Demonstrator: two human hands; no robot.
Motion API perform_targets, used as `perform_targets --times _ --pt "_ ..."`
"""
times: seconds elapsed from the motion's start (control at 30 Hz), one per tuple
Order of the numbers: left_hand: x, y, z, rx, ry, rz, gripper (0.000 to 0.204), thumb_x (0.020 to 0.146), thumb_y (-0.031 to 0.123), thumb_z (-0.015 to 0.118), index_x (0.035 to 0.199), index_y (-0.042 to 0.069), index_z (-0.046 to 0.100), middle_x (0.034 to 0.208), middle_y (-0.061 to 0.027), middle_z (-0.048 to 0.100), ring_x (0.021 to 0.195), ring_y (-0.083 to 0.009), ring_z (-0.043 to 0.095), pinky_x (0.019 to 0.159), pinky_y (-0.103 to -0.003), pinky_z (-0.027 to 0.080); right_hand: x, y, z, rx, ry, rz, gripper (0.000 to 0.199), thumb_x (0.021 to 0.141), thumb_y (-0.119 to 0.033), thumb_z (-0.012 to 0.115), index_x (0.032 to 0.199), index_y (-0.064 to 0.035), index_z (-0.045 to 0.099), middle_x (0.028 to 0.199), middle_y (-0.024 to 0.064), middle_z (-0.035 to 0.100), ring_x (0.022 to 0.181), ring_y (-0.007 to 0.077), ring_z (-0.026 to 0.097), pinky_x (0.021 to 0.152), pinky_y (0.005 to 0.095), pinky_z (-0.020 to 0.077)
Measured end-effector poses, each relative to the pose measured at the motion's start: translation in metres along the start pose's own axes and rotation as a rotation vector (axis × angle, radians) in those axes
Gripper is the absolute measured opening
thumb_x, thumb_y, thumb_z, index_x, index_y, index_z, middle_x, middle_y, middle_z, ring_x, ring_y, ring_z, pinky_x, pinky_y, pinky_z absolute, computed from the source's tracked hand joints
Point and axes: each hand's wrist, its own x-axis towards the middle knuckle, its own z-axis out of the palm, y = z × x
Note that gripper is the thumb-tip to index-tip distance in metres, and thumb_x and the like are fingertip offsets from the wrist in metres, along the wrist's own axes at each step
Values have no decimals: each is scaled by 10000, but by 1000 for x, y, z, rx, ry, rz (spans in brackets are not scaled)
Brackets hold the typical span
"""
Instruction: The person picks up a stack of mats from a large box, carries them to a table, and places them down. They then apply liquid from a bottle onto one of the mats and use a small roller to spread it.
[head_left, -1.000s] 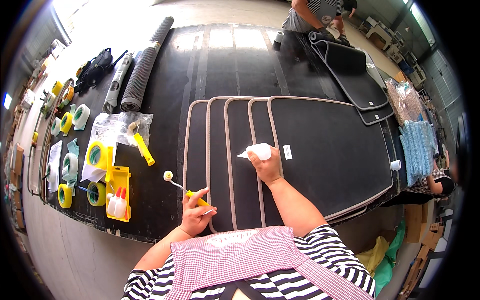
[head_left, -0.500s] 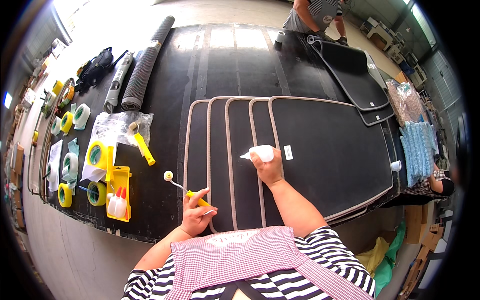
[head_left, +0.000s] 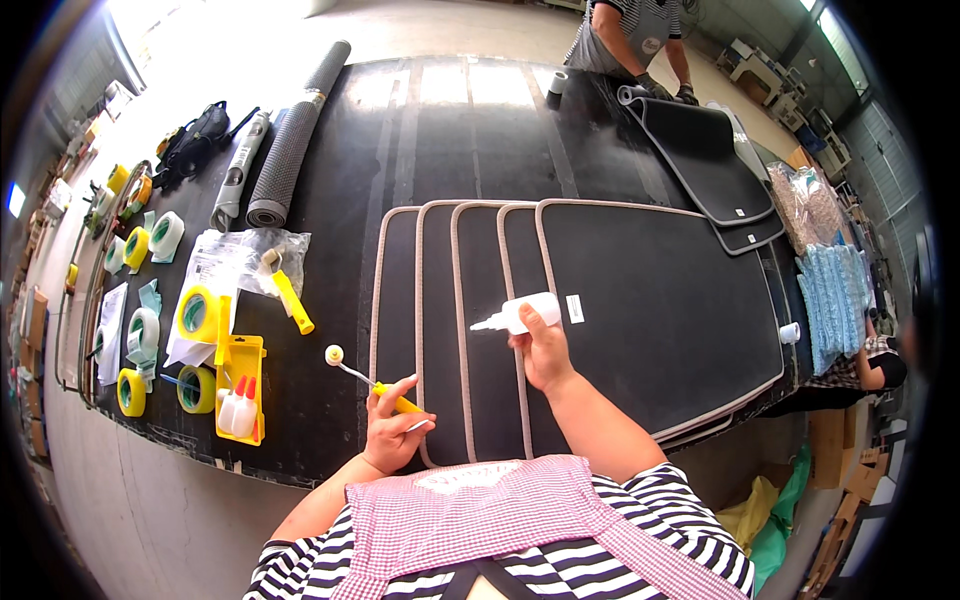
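My right hand (head_left: 546, 358) is wrapped round a white squeeze bottle (head_left: 526, 313), tilted with its pointed nozzle toward the left. The bottle is over a fanned stack of black mats (head_left: 660, 300) with beige bound edges, and a small white label shows on the top mat. In my left hand (head_left: 391, 436), low over the left edge of the stack, is a small hand roller (head_left: 404, 404) with a yellow handle, a bent metal rod and a pale wheel. A small white piece also sticks out by those fingers; its kind is unclear.
Tape rolls (head_left: 198, 316), a yellow tray (head_left: 240, 388) with red-tipped bottles and a yellow-handled tool (head_left: 293, 303) lie left. Behind them is a rolled grey mat (head_left: 290, 150). At the far right a gloved co-worker (head_left: 625, 45) handles a folded black mat (head_left: 700, 160). Blue bundles (head_left: 832, 305) lie right.
My right hand has turned, and the bottle's nozzle has swung a little left and down. My left hand keeps its place with the roller.
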Motion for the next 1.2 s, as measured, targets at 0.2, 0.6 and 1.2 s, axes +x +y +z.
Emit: perform_targets --times 0.2,0.6,1.2 --pt "20 4 -5 16 2 77 147 758 247 819 903 225 800 1443 -96 519 1223 -261 499 1037 -425 302 -24 8 37 342 -523 930 502 1006 -598 393 837 -186 626 660 -2 503 611 153 405 613 301 328" --pt "26 -7 -26 3 -87 101 183 727 211 842 904 204 795 1431 -73 539 1227 -268 507 1074 -434 313 -19 9 82 -179 -744 1132 688 1033 -627 235 574 -144 407 543 -20 329 475 112 256 458 282 204" --pt "30 -13 -12 143 212 12 194 705 251 854 888 233 794 1108 -41 662 1042 -253 590 898 -424 394 -39 21 77 -499 -557 362 356 1017 -263 549 777 -21 653 682 36 584 646 123 538 639 254 440"
